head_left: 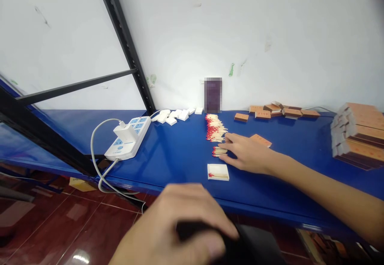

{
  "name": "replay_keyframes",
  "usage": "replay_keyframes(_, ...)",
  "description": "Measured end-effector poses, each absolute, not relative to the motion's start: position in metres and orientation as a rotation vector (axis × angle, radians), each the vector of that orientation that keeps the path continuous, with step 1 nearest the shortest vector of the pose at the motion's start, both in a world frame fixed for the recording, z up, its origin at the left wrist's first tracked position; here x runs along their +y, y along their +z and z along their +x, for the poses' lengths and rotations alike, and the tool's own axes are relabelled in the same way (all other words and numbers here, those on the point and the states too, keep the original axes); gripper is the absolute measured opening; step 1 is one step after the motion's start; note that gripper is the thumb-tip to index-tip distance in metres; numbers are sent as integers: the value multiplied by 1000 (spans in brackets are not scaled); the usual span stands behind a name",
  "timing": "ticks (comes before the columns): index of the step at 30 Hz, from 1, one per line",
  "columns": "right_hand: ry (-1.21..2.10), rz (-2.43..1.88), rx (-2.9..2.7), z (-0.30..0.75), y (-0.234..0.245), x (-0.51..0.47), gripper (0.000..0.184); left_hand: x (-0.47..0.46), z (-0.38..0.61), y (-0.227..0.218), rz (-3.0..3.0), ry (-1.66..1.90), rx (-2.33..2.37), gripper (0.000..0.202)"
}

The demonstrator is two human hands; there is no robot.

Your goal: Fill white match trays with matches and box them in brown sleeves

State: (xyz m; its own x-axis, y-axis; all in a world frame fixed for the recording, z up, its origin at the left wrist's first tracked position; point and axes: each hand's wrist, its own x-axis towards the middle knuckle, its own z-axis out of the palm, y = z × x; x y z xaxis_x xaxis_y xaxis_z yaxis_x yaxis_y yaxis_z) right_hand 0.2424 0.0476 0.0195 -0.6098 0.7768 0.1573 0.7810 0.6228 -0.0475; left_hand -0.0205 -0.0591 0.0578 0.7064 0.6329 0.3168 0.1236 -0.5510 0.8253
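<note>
From my end, L hand (177,221) is a blur, wrist cut by btm edge; can't ID the dark thing (255,247) partly behind it. R hand (247,153) hides the R ends of the small match row (219,152), so grip's unclear; forearm (318,185) runs off R edge. Matchbox stack (361,135) also cropped there, print too small for me. Dark rectangle (213,95) by wall (180,49): pixelated, unreadable.

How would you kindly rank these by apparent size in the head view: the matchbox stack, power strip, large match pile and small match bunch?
1. Matchbox stack, cut by the frame's right edge
2. Power strip
3. Large match pile
4. Small match bunch
</note>
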Motion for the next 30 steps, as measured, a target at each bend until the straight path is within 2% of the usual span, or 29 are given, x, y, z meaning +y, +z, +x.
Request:
replay_keyframes(6,-548,-1217,-2773,235,16,43,29,3,-28,31,1852,872,963,26)
replay_keyframes(9,-682,-1145,-2794,237,16,42,28,7,-24,20,1901,848,1036,24)
replay_keyframes(22,-291,-1087,-2761,240,6,50,21,8,-6,3,2100,882,1151,15)
replay_keyframes(30,-322,-1119,-2742,237,11,47,17,9,-7,4,2087,907,1158,15)
